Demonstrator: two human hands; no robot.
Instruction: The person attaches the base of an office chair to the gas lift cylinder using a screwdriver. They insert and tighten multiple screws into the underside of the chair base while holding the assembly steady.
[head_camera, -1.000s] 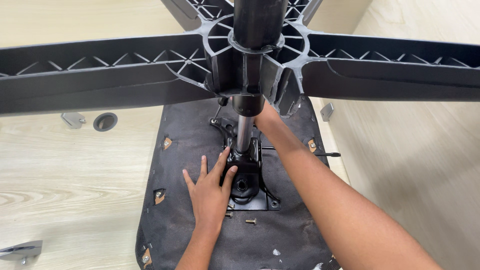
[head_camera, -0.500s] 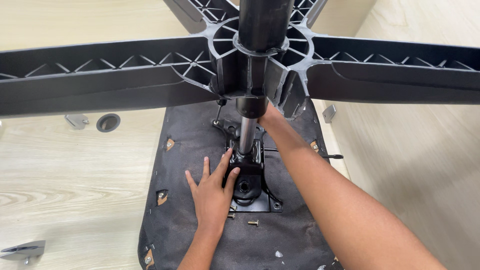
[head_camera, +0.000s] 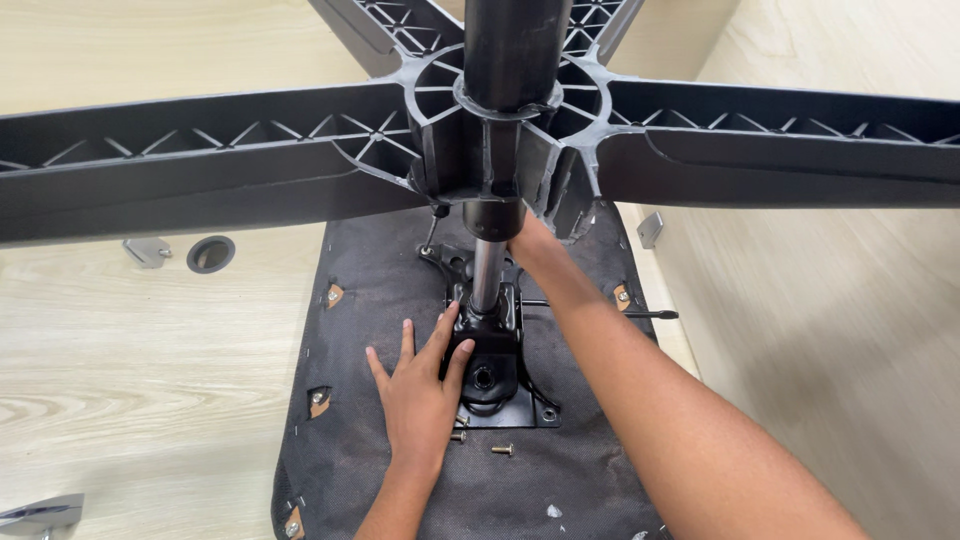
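An upturned office chair lies on a desk, its black star base (head_camera: 300, 160) spread across the top of the view. The grey gas column (head_camera: 487, 275) runs down into the black metal tilt mechanism (head_camera: 495, 365), bolted to the dark fabric seat underside (head_camera: 360, 460). My left hand (head_camera: 422, 395) lies flat on the fabric, fingers apart, fingertips against the mechanism's left edge. My right hand (head_camera: 530, 245) reaches under the base hub next to the column; its fingers are hidden.
Loose screws (head_camera: 502, 450) lie on the fabric just below the mechanism. A thin lever rod (head_camera: 640, 314) sticks out to the right. The light wood desktop (head_camera: 120, 350) has a round cable hole (head_camera: 210, 254) and a metal bracket (head_camera: 148, 250).
The view has shifted slightly, and the base and column now sit a little lower and nearer. Both hands stay in about the same places.
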